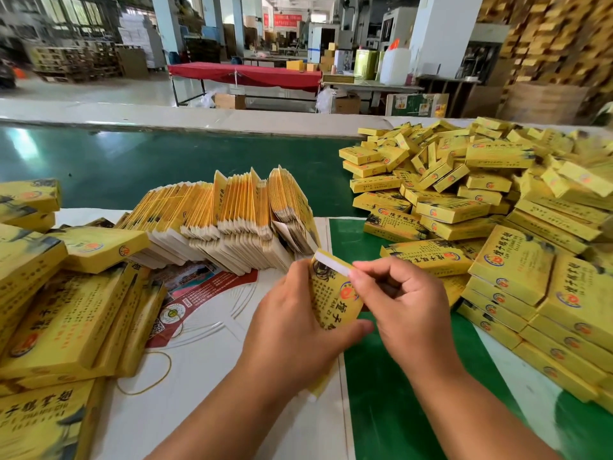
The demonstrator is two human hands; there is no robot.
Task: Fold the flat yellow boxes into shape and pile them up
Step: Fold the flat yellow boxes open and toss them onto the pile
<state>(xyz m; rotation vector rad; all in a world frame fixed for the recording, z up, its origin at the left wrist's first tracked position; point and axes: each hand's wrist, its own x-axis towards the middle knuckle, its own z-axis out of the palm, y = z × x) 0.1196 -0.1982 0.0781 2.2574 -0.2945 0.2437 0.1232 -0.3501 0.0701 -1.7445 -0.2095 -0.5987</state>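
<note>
Fingers [360, 277] of both hands pinch one yellow box [333, 295].

Yellow boxes [335, 293], green table [166, 167]

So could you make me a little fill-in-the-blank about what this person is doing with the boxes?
1. Both hands hold one box coloured ____.
2. The right hand pinches the box's ____ end flap.
3. The heap of folded boxes lies on the person's ____ side.
4. The unfolded flat boxes stand fanned just ____ the left hand.

Missing words: yellow; white; right; beyond
</note>
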